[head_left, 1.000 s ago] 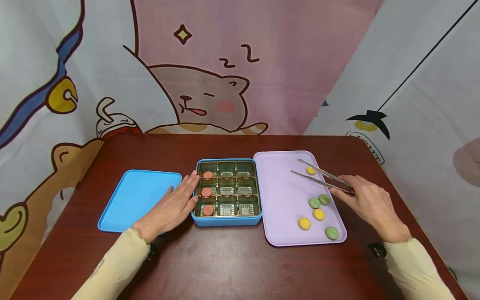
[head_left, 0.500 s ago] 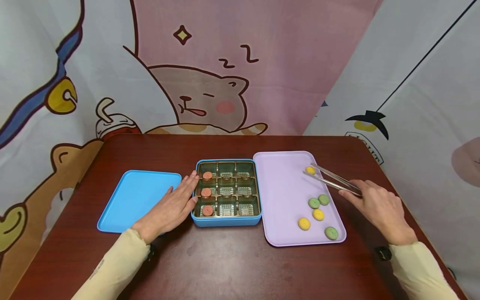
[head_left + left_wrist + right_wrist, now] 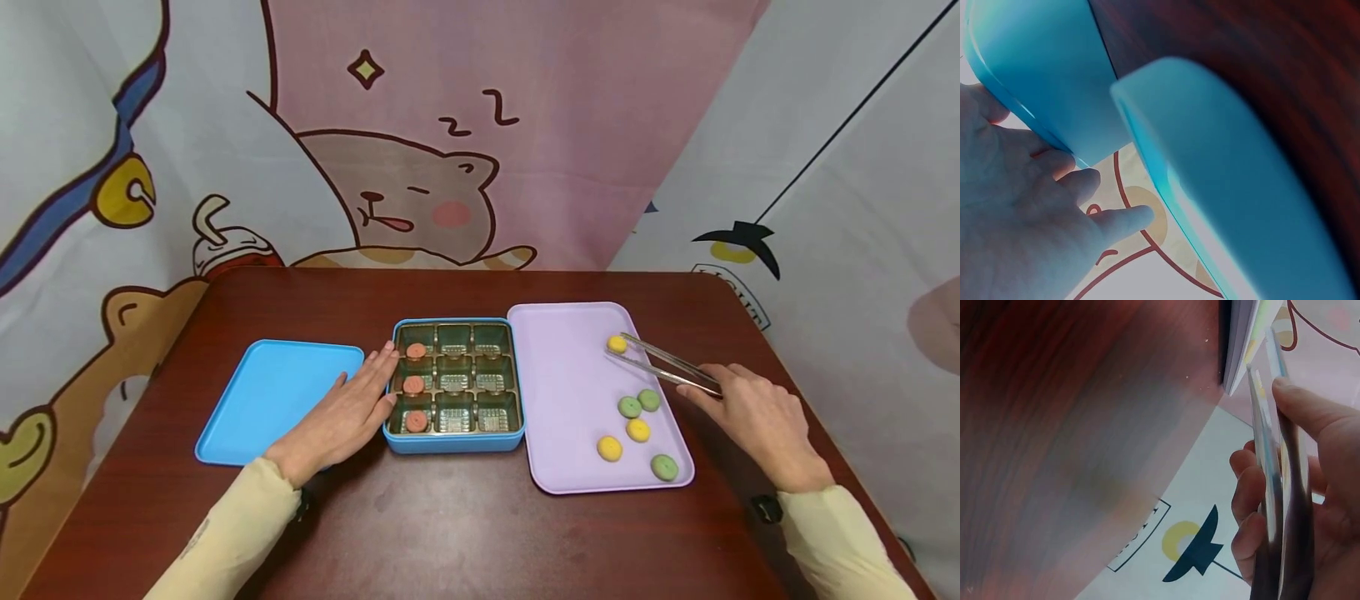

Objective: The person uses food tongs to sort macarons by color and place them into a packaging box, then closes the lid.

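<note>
My left hand point(image 3: 341, 417) lies with straight fingers against the left side of a blue box point(image 3: 453, 444) and its gold compartment insert. Three orange-pink discs point(image 3: 416, 351) fill its left column, one per compartment. My right hand point(image 3: 757, 425) grips long metal tweezers point(image 3: 667, 358), their two arms spread. Between the tips is a small yellow disc point(image 3: 617, 344) on the lilac tray point(image 3: 558, 400). In the right wrist view, thumb and fingers wrap the tweezers point(image 3: 1295, 519). The left wrist view has the left hand point(image 3: 1016, 200) beside the blue box's wall.
Nearer on the lilac tray lie green discs point(image 3: 664, 467) and two more yellow discs point(image 3: 609, 448). A flat blue lid or tray point(image 3: 281, 400) sits to the left, partly behind the left hand. A printed cloth point(image 3: 585, 125) hangs behind the brown table point(image 3: 465, 533).
The tweezers first drew back to the right, then came down around the far yellow disc, which has shifted slightly left. The left hand and the box have stayed put.
</note>
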### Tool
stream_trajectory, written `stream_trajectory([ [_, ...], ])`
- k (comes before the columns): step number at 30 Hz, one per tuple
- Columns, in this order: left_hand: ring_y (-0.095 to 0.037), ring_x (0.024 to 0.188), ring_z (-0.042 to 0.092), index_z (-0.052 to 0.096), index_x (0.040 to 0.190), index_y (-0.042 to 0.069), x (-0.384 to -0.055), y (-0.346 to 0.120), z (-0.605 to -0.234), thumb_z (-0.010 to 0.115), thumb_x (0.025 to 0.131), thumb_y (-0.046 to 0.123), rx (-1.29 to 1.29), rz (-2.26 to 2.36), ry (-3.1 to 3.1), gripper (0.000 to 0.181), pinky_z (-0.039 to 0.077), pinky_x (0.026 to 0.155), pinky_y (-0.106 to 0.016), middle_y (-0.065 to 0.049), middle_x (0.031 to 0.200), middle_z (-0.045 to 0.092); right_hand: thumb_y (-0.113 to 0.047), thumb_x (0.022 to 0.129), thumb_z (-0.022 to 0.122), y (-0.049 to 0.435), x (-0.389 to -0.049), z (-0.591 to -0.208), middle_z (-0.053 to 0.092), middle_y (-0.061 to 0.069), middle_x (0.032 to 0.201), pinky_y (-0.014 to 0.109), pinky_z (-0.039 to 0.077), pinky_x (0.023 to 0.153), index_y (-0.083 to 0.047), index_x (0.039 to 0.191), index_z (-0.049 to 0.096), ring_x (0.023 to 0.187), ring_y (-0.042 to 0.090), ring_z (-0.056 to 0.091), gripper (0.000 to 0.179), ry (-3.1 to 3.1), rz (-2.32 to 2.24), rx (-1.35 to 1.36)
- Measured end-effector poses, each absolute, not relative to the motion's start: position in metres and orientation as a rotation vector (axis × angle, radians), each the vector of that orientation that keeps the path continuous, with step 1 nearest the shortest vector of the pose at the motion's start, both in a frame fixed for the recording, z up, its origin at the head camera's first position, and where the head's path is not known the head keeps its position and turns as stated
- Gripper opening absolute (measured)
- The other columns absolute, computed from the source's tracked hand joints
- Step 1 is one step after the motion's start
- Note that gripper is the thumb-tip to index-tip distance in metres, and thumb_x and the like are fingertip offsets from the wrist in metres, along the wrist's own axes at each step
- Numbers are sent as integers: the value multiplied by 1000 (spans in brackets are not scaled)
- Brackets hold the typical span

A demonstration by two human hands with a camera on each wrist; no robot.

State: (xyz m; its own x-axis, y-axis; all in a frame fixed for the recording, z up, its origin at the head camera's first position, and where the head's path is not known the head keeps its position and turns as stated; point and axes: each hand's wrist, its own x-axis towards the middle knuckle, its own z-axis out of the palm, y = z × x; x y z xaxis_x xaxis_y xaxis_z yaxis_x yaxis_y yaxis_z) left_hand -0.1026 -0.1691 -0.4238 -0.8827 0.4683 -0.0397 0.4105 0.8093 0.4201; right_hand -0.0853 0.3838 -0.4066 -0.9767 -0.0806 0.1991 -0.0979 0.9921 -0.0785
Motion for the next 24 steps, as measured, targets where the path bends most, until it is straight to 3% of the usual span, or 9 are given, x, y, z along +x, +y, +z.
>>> stream_trajectory([
  [24,-33,158,15,15,167,9,-102,-168,-423,37,113,36,699,609,2863,64,20,118,-69,-5,174,6,-39,86,85,380,-90,-410,67,17,87,32,37,41,-1,116,70,56,20,48,50,-2932,149,190],
])
